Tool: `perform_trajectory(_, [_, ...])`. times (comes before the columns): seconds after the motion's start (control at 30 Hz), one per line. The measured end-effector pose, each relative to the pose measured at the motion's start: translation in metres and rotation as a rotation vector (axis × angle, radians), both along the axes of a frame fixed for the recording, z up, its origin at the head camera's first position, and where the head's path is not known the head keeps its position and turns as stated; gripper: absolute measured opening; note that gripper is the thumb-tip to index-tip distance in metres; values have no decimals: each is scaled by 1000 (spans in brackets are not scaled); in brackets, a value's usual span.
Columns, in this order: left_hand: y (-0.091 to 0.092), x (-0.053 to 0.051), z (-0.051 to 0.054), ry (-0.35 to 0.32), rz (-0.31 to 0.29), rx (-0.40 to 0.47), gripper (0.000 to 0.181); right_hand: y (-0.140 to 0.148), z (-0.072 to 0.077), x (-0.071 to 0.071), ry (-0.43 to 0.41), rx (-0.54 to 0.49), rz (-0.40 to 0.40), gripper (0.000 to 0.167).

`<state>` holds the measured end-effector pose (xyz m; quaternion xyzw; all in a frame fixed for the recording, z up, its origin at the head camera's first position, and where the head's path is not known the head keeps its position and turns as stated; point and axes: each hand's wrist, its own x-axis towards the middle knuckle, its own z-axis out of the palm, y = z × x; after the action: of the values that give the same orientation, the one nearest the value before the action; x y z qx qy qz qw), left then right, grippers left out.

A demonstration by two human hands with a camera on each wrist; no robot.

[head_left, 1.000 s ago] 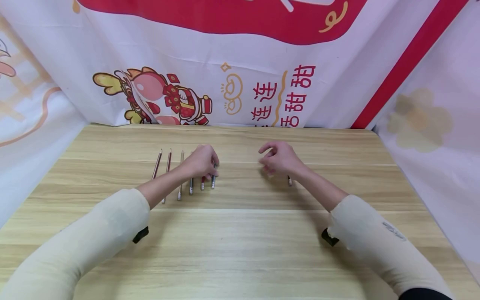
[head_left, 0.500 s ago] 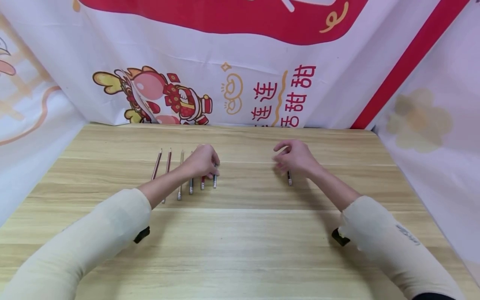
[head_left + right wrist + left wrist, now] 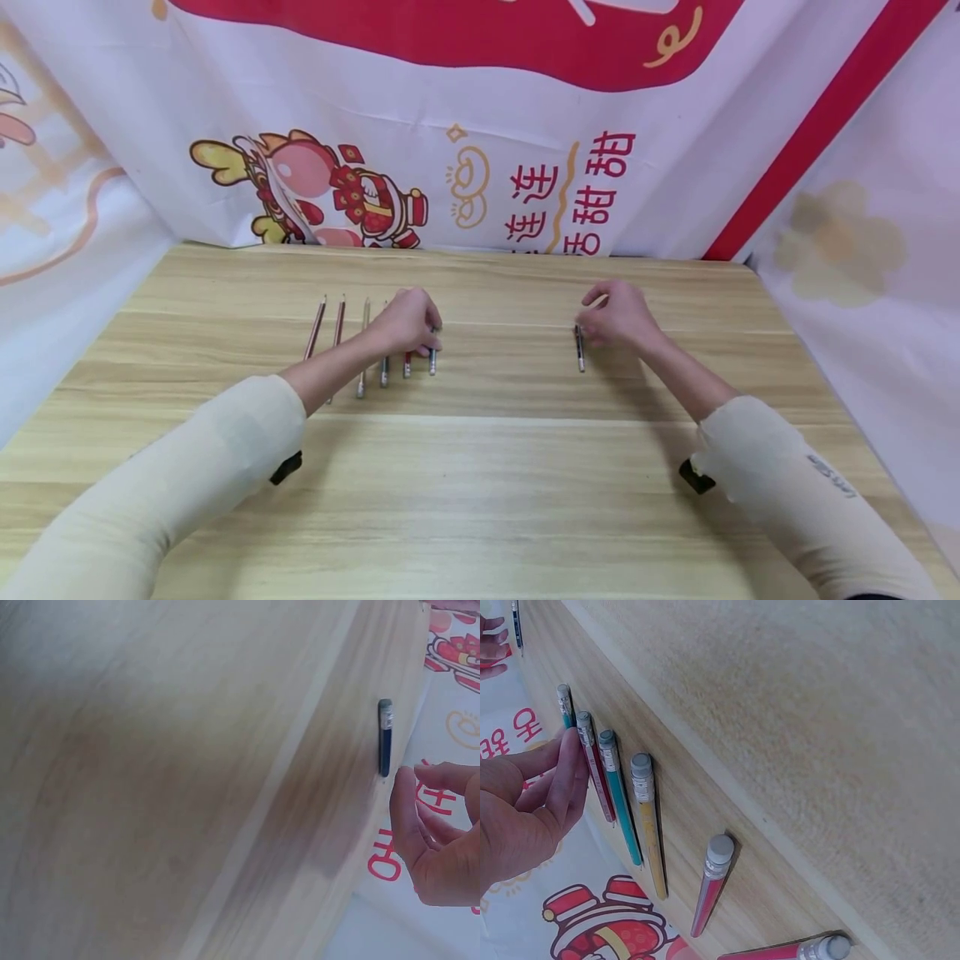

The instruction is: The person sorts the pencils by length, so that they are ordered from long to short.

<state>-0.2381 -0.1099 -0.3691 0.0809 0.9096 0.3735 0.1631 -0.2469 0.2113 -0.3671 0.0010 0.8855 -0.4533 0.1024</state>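
Note:
My left hand (image 3: 408,323) pinches a teal pencil (image 3: 566,716) between thumb and fingers, its eraser end sticking out. That pencil is the rightmost of a slanted row. Beside it lie a red pencil (image 3: 596,769), another teal pencil (image 3: 620,799) and a yellow pencil (image 3: 652,840). Two reddish pencils, one pink-red pencil (image 3: 709,900) and one red pencil (image 3: 780,952), lie farther left. To the right, a short dark pencil (image 3: 580,350) rests alone on the table. My right hand (image 3: 450,870) hovers just beyond its far end, fingers loosely bent and holding nothing.
The wooden table (image 3: 465,500) ends at a white printed cloth (image 3: 480,108) hanging behind it. More cloth hangs at both sides. A dark wrist device (image 3: 696,477) sits under the right sleeve, and a similar one (image 3: 286,468) under the left.
My right hand has moved right, past the dark pencil, leaving more of it visible. The left hand stays almost still with its pencil, which has shifted slightly right.

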Motion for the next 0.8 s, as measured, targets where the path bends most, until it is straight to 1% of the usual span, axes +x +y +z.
perform_trajectory(0.17, [0, 0, 0, 5, 3, -3, 30, 3, -4, -2, -17, 47, -2, 34])
perform_trajectory(0.33, [-2, 1, 0, 11, -2, -4, 30, 0, -9, -3, -30, 69, 4, 35])
perform_trajectory(0.5, [-2, 1, -1, 12, 0, 2, 30, -3, -11, -5, -10, 113, 23, 32])
perform_trajectory(0.6, [-2, 1, -2, 8, 3, 10, 29, -5, -11, -5, -14, 103, 34, 29])
perform_trajectory(0.7, [-3, 1, -3, 2, 2, 20, 29, -5, -11, -5, -29, 89, 30, 28])
perform_trajectory(0.8, [-4, 1, -2, 0, 1, 27, 30, -5, -10, -6, -38, 96, 25, 28])
